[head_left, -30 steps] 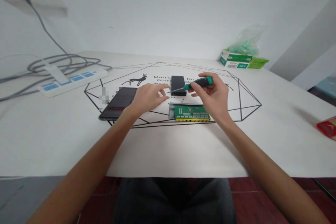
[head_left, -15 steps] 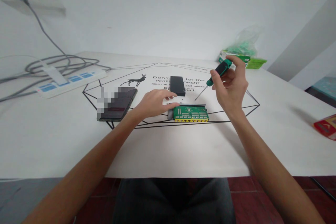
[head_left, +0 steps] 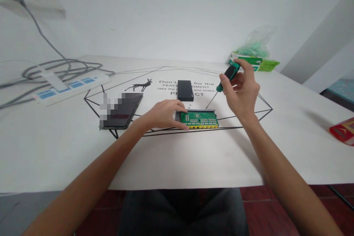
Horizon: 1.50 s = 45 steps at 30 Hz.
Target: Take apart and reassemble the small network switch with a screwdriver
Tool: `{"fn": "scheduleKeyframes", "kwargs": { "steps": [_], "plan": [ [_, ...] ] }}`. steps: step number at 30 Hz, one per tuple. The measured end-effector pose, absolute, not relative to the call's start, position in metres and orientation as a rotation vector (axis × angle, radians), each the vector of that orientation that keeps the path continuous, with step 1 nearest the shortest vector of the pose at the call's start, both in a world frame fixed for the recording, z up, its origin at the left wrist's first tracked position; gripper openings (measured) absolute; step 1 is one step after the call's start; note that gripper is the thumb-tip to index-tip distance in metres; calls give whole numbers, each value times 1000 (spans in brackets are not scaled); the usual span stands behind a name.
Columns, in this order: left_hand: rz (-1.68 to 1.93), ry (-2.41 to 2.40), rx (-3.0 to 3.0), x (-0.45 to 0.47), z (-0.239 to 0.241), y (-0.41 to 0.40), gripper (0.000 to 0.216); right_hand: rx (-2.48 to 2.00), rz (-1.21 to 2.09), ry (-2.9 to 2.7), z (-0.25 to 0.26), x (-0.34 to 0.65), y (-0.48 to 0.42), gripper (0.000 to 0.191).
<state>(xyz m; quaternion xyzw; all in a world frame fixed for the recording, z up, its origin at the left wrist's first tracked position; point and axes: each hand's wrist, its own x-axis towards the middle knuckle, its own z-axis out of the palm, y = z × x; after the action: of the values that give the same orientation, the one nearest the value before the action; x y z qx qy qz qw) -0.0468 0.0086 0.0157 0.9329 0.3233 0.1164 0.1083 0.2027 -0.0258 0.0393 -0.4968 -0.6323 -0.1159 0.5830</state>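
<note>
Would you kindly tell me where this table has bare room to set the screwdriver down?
The near strip of table in front of the circuit board is bare, as is the stretch between the right hand and the red box. It is crowded around the board, between phone and black case.

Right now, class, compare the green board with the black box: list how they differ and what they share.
The board is green with yellow along its near edge; the box is black. The left hand holds the board's left end; nothing touches the box. The board lies nearer the person, the box farther back. Both lie flat on the table.
</note>
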Motion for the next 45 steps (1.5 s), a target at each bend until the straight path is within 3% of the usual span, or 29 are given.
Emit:
{"fn": "scheduleKeyframes", "kwargs": {
  "steps": [36, 45],
  "plan": [
    [288, 920, 2748, -47, 14, 10, 58, -1160, -381, -1535, 38, 211, -21, 46],
    [232, 950, 2716, -43, 15, 7, 72, -1187, -365, -1551, 37, 211, -21, 45]
  ]
}}
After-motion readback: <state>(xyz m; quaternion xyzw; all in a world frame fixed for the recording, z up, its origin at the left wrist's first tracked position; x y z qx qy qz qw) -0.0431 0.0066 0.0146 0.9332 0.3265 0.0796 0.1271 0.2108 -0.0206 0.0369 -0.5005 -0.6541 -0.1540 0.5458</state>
